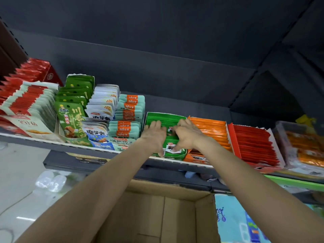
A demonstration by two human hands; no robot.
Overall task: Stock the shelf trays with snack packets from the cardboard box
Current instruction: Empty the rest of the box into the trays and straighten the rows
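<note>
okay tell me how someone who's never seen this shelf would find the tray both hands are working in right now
Look along the dark shelf above the open cardboard box. Right of the tall hanging pouches runs a row of low trays: green, orange, red. It is the green tray, directly left of the orange tray, the only green one in that row, with the left hand and right hand on its packets.

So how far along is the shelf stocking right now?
Well along, by the look of it. Done: the orange tray and red tray beside it look full of packets. In hand: the left hand and right hand are both in the green tray, pressing its green packets into place. Left: the visible part of the cardboard box shows no packets, so little may remain.
</note>
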